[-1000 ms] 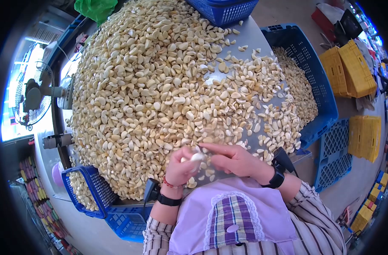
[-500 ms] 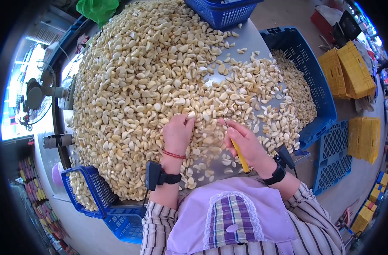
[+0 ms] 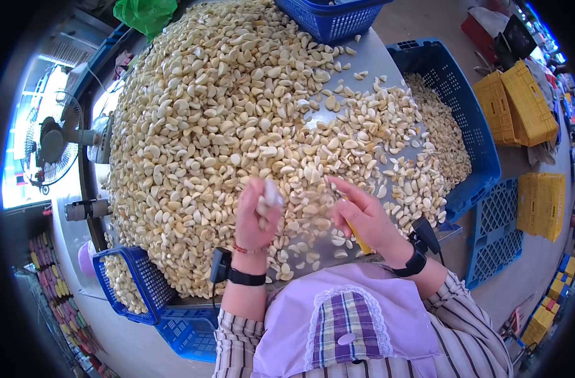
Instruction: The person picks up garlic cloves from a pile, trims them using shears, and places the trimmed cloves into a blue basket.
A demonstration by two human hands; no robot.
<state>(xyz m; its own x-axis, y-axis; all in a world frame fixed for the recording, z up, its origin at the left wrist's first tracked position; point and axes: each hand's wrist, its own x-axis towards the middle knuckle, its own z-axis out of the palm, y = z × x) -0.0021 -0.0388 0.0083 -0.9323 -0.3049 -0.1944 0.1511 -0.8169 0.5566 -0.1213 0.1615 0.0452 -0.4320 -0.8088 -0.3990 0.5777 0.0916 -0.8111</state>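
Note:
A big heap of peeled garlic cloves (image 3: 218,107) covers a metal table (image 3: 375,60). My left hand (image 3: 255,217) is raised over the near edge of the heap, its fingers closed on a single garlic clove (image 3: 272,191). My right hand (image 3: 363,217) rests on the cloves just to the right, gripping a yellow-handled tool (image 3: 358,238) that sticks out under the palm; its tip is hidden by the fingers. Both wrists wear black bands.
A blue crate (image 3: 473,135) holding cloves hangs at the table's right edge. Another blue basket (image 3: 133,283) with cloves sits at lower left, a third (image 3: 328,16) at the top. Yellow crates (image 3: 517,107) stand on the floor at right. A fan (image 3: 48,142) is at left.
My left hand has lifted off the heap with one clove pinched in it. A second ago both hands met close to my body around a clove. My right hand has barely moved.

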